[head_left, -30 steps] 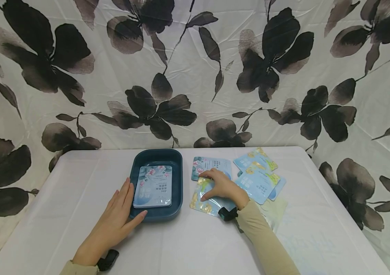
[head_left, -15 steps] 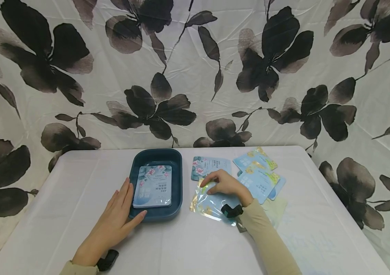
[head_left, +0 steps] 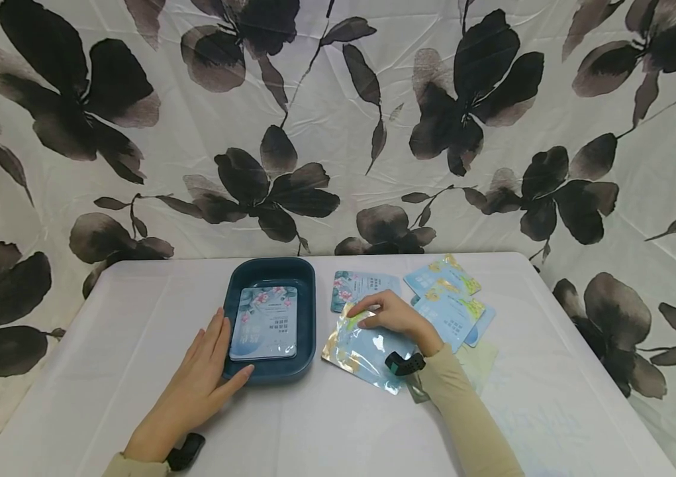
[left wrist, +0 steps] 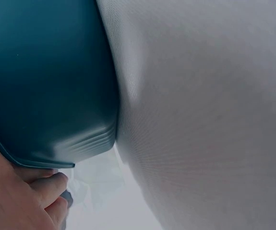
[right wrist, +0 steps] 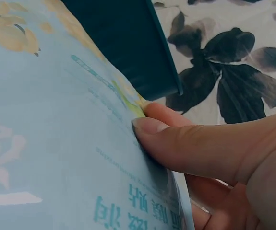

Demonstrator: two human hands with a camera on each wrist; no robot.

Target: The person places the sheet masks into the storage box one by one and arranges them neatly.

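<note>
My left hand (head_left: 199, 377) rests against a dark teal tray (head_left: 306, 318), fingers straight along its left side and thumb at the near rim. Inside the tray lies a stack of flower-printed sheet mask packets (head_left: 266, 324). My right hand (head_left: 394, 315) pinches a light blue and gold sheet mask packet (head_left: 367, 348) between thumb and fingers. In the right wrist view the thumb (right wrist: 162, 139) presses on the printed face of that packet, close to its edge. The left wrist view shows the outer wall of the tray (left wrist: 51, 86) and some fingers (left wrist: 46, 191) by its rim.
Behind the right hand lies a flower-printed packet (head_left: 367, 286). Several overlapping blue packets (head_left: 447, 315) lie to its right, with a pale green packet (head_left: 479, 364) nearer. All are on a white table (head_left: 278, 430) before a floral cloth backdrop (head_left: 373, 99).
My right hand has closed its thumb and fingers on the blue and gold packet, which has tilted and shifted slightly left. My left hand and the tray have stayed put.
</note>
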